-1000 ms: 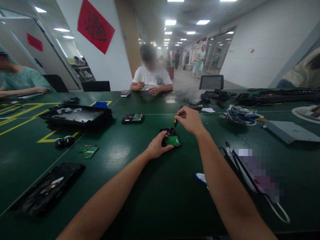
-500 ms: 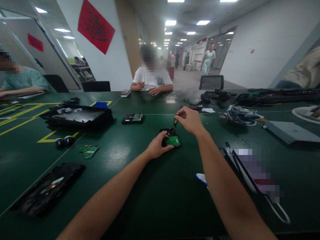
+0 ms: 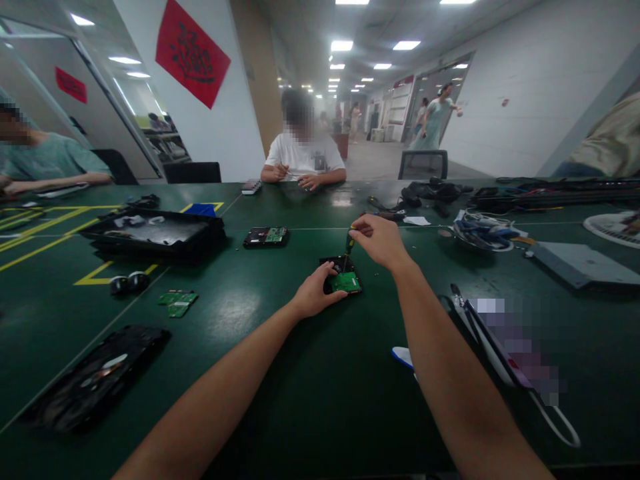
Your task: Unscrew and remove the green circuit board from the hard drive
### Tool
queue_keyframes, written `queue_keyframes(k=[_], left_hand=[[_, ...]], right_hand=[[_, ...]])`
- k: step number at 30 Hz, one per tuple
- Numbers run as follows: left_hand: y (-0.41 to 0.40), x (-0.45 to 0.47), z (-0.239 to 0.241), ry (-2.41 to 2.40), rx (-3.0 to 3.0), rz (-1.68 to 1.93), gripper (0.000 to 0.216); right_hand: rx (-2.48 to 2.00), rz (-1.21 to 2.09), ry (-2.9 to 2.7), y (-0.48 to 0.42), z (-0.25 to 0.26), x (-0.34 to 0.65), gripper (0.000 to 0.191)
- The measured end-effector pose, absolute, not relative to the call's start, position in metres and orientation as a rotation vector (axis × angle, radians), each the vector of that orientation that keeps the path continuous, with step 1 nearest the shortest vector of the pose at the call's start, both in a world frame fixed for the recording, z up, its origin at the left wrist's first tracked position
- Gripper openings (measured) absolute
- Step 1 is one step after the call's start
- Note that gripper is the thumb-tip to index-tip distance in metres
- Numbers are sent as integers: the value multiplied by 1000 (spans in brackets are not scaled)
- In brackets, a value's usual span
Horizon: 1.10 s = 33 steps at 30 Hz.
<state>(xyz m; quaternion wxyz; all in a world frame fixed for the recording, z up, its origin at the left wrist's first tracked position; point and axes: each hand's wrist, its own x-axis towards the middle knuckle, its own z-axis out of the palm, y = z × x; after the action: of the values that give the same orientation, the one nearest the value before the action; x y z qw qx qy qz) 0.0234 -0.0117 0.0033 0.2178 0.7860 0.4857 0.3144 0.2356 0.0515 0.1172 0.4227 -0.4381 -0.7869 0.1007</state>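
Observation:
A hard drive point(image 3: 346, 283) lies on the green table, its green circuit board facing up. My left hand point(image 3: 319, 291) grips it from the left, with fingers over the far edge and the thumb along the near edge. Between the fingertips of my right hand point(image 3: 381, 239) is a screwdriver point(image 3: 349, 241) with a dark and yellow handle. Its shaft points down, and the tip meets the board area of the drive; the exact screw is too small to see.
Another hard drive point(image 3: 266, 237) lies farther back. To the left are a black tray point(image 3: 155, 230), loose green circuit boards point(image 3: 180, 303) and a black casing point(image 3: 100, 377). On the right are bundled cables point(image 3: 483, 232), a grey metal box point(image 3: 583, 263) and a pouch point(image 3: 505, 340). A person point(image 3: 304, 157) sits opposite.
My hands, the drive and the screwdriver stay almost in place. In the background, a walking person has moved to the right.

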Motion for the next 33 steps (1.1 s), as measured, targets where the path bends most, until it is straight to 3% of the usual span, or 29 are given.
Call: queue_keyframes(k=[33], left_hand=[[-12, 25, 4, 1340, 2165, 863, 61]], right_hand=[[-1129, 255, -1964, 49, 118, 237, 14]])
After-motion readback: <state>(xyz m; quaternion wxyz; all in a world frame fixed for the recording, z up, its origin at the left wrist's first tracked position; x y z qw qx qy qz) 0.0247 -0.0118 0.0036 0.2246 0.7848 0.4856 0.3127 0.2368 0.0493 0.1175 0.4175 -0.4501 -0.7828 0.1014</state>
